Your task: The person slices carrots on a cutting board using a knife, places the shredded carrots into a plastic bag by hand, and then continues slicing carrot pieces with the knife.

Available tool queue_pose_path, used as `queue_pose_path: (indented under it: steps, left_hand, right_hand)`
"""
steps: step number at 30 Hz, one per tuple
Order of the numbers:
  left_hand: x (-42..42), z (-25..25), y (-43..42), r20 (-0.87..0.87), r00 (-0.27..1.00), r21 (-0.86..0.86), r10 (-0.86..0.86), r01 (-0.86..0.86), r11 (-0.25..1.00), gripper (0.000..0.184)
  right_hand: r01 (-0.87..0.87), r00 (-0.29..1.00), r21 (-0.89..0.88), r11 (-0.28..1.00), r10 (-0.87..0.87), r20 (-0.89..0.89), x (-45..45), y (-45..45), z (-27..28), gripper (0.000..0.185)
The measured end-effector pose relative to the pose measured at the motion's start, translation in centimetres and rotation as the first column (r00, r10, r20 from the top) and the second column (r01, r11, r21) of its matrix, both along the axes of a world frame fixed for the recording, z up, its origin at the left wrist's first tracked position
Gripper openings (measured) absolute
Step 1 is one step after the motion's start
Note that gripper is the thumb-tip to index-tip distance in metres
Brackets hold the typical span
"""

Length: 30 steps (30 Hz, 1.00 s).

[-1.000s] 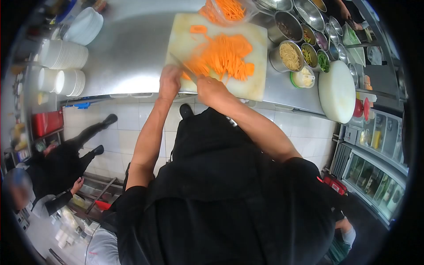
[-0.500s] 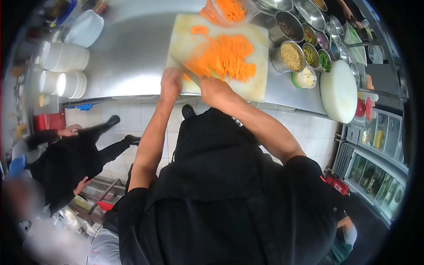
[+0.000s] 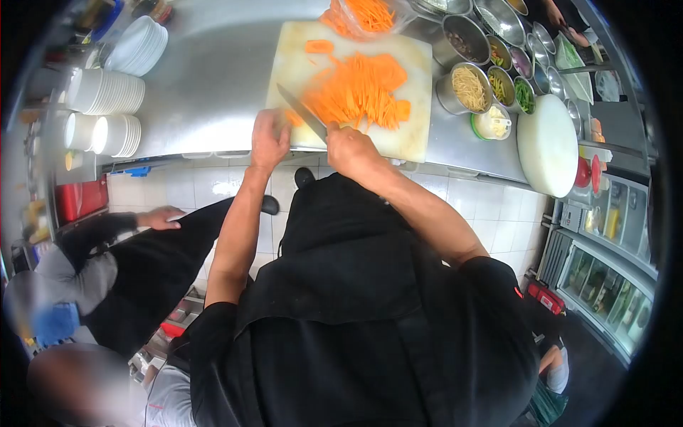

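Observation:
My right hand [image 3: 350,150] is closed around the handle of a kitchen knife [image 3: 302,112], whose blade slants up and left over the cutting board [image 3: 290,51]. My left hand [image 3: 269,141] is at the board's near left corner, fingers curled down against a small carrot piece [image 3: 292,118] left of the blade. How firmly the fingertips grip it is hidden. A large heap of carrot strips [image 3: 359,96] covers the middle of the board, right of the knife. One flat carrot slice [image 3: 319,47] lies apart near the far left corner.
At the board's far edge sits a plastic bag of carrot strips [image 3: 366,18]. Metal pots of cut food [image 3: 469,90] and a thick round white board [image 3: 546,146] stand to the right. Stacked white bowls [image 3: 107,91] are at the left. A co-worker [image 3: 156,270] is close on my left.
The knife, blurred before, now shows sharply, with its blade moved slightly right of my left hand. My left hand has shifted slightly left. The co-worker has come closer from the left.

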<state>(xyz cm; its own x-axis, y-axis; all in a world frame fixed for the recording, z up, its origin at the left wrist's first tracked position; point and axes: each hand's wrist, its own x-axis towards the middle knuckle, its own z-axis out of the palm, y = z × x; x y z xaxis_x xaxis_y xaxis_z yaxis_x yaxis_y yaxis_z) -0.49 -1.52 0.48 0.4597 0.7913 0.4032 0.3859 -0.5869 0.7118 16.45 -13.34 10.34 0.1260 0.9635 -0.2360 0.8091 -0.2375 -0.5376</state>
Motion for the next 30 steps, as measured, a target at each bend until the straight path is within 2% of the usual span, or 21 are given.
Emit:
queue_pose_path:
  steps: [3,9,12,13,15,16,18,19,21,22,23,25,26,29,30]
  left_hand:
    - [0.0,-0.2,0.8,-0.009,0.996,0.022,-0.088,0.088,0.996,0.02]
    - [0.6,-0.1,0.8,-0.098,0.993,0.094,-0.069,0.078,0.993,0.013]
    - [0.3,0.2,0.7,-0.138,0.987,0.089,-0.085,0.098,0.991,0.013]
    - [0.3,0.1,0.8,-0.137,0.987,0.093,-0.087,0.1,0.991,0.013]
    - [0.4,0.0,0.8,0.062,0.997,-0.063,0.051,-0.047,0.997,0.013]
    - [0.6,0.3,1.3,0.061,0.997,-0.061,0.037,-0.033,0.998,0.013]
    - [1.5,1.4,2.4,0.23,0.918,-0.116,0.324,-0.304,0.945,0.017]
    - [2.5,3.3,2.6,0.231,0.925,-0.112,0.303,-0.284,0.952,0.017]
    - [5.0,6.8,3.0,0.126,0.983,-0.037,0.136,-0.132,0.991,0.018]
    - [6.3,7.2,3.6,0.043,0.999,0.132,0.032,-0.037,0.991,0.017]
    - [7.9,7.3,3.8,0.048,0.999,0.138,0.002,-0.009,0.99,0.017]
    - [11.2,7.7,3.7,-0.066,0.977,0.236,-0.205,0.215,0.948,0.017]
    - [13.2,7.9,3.6,-0.067,0.972,0.245,-0.227,0.237,0.94,0.017]
    - [19.4,8.1,3.6,-0.519,0.794,0.247,-0.317,0.494,0.834,0.025]
    - [20.9,8.1,3.9,-0.522,0.789,0.256,-0.323,0.506,0.824,0.025]
  right_hand:
    - [-0.026,1.0,-0.044,0.999,0.026,0.007,-0.8,-0.2,0.3,0.019]
    - [-0.031,0.999,0.042,0.999,0.033,-0.041,-1.2,0.7,-0.5,0.015]
    - [-0.06,0.998,-0.038,0.997,0.06,-0.001,-0.6,0.9,0.6,0.017]
    - [-0.01,1.0,-0.046,0.999,0.01,0.003,-0.4,0.5,1.3,0.019]
    - [0.047,0.999,-0.057,0.997,-0.046,0.008,0.0,0.1,1.6,0.022]
    - [-0.003,0.999,-0.091,0.996,0.0,-0.034,0.1,0.0,1.4,0.022]
    - [-0.031,0.997,-0.117,0.993,0.022,-0.079,0.2,0.0,0.6,0.022]
    - [-0.062,0.995,-0.09,0.994,0.054,-0.089,-0.1,0.0,-0.2,0.021]
    - [-0.061,0.994,-0.058,0.996,0.055,-0.093,0.2,0.0,-1.0,0.021]
    - [-0.03,0.996,-0.051,0.998,0.026,-0.088,0.6,-0.1,-1.1,0.021]
    - [-0.002,0.997,-0.044,0.999,-0.002,-0.083,1.2,-0.1,-1.1,0.022]
    - [0.078,0.993,-0.054,0.995,-0.082,-0.08,2.4,-0.2,-0.7,0.024]
    - [0.04,0.994,-0.087,0.995,-0.049,-0.1,3.2,-0.2,-0.9,0.027]
    - [0.01,0.992,-0.111,0.994,-0.024,-0.124,4.0,-0.5,-1.1,0.031]
    - [0.004,0.992,-0.111,0.994,-0.018,-0.125,4.0,-0.6,-1.1,0.032]
